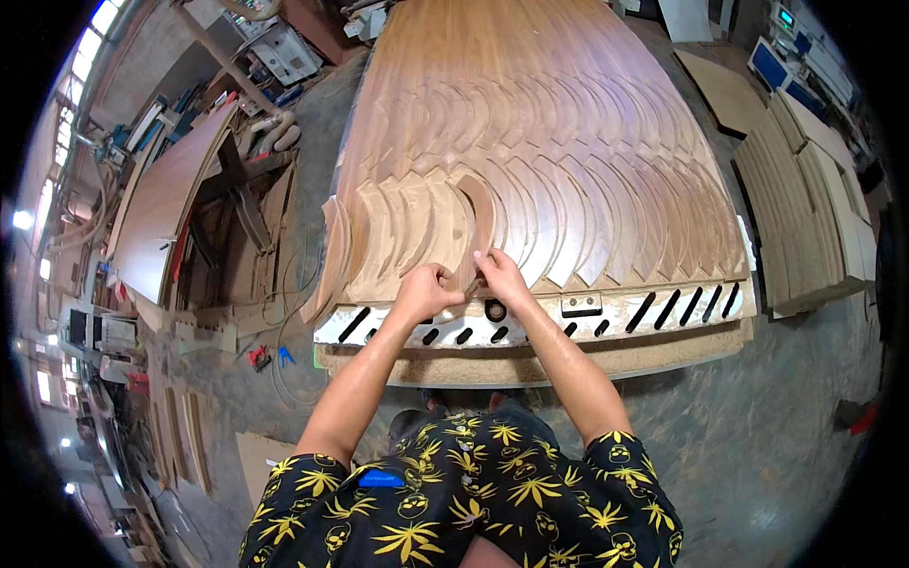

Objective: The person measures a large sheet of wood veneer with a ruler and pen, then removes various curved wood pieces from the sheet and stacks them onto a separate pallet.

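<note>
One curved strip [483,210], lower end partly behind fingers [447,296]

Long wood-grain panel [502,38], white slotted strip [615,310] along its near edge. On it, rows of curved wooden pieces [542,227]; tan dust [381,275] toward left.

Both hands [431,292] hold near end of curved wd. pc. [484,213] over lg. panel [464,47].

The big wooden panel [492,43] is smooth and a bit shiny. The curved wooden strip [484,213] has a smooth side. Powdery sawdust [436,225] makes some wood look dull. The slotted rail [478,327] looks like scuffed metal. The shirt [445,502] is dull cloth.
</note>
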